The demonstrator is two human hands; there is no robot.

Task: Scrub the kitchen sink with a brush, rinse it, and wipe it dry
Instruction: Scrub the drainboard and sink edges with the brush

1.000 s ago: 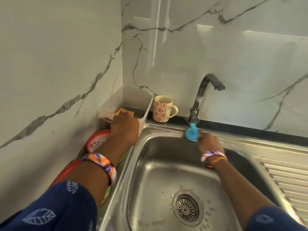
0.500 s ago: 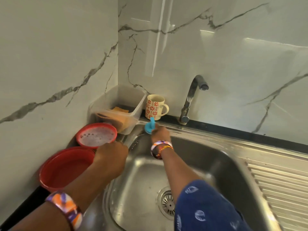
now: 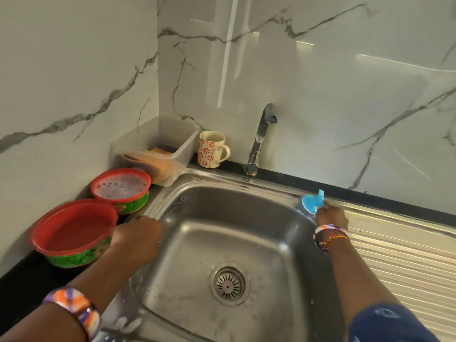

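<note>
hidden or unclear: the right hand [image 3: 332,215] has its back to the camera, so its fingers are out of sight; the brush [image 3: 311,203] shows only a blue head and a stub of handle above the knuckles, bristles dark and blurred. the left hand [image 3: 138,234] is smeared by motion and its fingertips cannot be made out. both forearms run off the bottom edge. contents of the clear tub [image 3: 158,149] are only partly readable, something orange-brown inside.

hands: right arm reaches forward along the right side of the sink [image 3: 222,233], grip clamped on the brush handle, brush head pressed on the sink's rim at its far right corner, where the ridged drainboard [image 3: 394,248] begins. left hand rests on the sink's left rim, fingers curled over the edge; cannot tell whether it holds anything. bangles on both wrists.

rest: two red-rimmed green bowls [image 3: 74,233] on the dark surface at the left edge, the tub in the far left corner, a flowered mug [image 3: 212,149] beside it, tap [image 3: 261,139] at the back edge. soap flecks around the drain [image 3: 229,283].
</note>
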